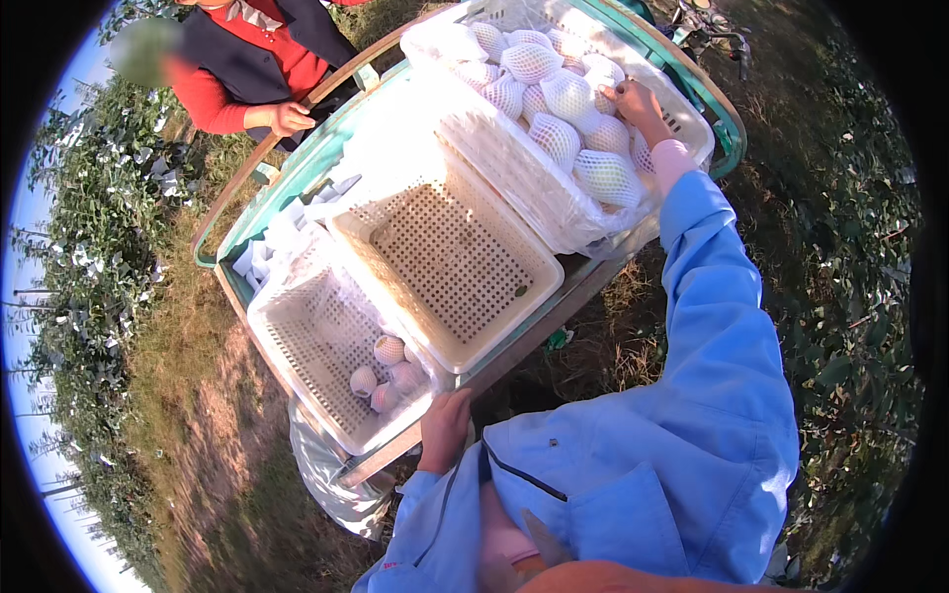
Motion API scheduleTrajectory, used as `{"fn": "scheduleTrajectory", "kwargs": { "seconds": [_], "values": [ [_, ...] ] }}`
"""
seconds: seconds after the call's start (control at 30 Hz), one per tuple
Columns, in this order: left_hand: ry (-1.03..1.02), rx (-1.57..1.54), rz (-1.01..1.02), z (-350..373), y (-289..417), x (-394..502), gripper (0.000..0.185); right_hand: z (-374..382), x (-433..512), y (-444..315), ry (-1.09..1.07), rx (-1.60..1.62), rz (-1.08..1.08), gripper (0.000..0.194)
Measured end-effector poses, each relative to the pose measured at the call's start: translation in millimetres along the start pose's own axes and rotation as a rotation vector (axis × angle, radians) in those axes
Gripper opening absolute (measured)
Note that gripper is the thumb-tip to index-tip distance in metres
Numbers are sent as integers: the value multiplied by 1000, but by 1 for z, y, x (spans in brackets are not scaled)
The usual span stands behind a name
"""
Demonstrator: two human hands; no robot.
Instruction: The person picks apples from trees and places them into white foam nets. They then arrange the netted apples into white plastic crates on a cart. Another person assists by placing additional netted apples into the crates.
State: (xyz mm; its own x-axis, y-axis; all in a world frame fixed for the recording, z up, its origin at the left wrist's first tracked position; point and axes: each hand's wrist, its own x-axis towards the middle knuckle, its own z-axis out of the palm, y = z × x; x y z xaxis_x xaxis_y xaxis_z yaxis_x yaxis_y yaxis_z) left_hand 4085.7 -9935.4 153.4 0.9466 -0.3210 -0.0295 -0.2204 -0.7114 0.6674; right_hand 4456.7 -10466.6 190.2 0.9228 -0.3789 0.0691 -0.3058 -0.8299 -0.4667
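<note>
At the far end of the cart, my right hand (pixel 636 107) reaches into a plastic-lined crate (pixel 686 122) heaped with round fruits in white foam nets (pixel 571 96). Its fingertips touch a wrapped fruit at the right of the heap; the fingers' grip is partly hidden. My left hand (pixel 445 430) is on the cart's near side rail (pixel 511 356), beside the corner of a perforated crate (pixel 296 333). Several small net-wrapped fruits (pixel 389 374) lie in that crate's near corner. Between the two crates stands a cream perforated crate (pixel 452 259) with a small leaf (pixel 521 290) on its floor.
Across the green metal cart (pixel 237 237), a person in red sleeves (pixel 215 104) has a hand (pixel 285 118) on the far rail. White foam pieces (pixel 278 237) lie beside the crates. A handlebar (pixel 730 44) shows beyond the cart. Leafy trees (pixel 96 193) flank the grass.
</note>
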Motion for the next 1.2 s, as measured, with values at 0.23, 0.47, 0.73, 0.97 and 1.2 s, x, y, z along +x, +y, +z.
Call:
{"fn": "scheduleTrajectory", "kwargs": {
  "seconds": [0.23,0.47,0.73,0.97,1.2],
  "values": [
    [9,-4,6,-2,3,4,17,-16,-31,-60,234,148,-202,77],
    [-11,8,14,0,7,11,17,2,-54,-87,92,97,-174,101],
    [17,-16,11,-4,1,2,17,-81,-33,10,412,163,17,83],
    [-49,-9,-83,-2,0,0,16,-79,-51,30,454,-71,-170,75],
    [-48,-3,-54,-3,2,3,15,-55,-57,62,70,-398,-119,59]
  ]
}}
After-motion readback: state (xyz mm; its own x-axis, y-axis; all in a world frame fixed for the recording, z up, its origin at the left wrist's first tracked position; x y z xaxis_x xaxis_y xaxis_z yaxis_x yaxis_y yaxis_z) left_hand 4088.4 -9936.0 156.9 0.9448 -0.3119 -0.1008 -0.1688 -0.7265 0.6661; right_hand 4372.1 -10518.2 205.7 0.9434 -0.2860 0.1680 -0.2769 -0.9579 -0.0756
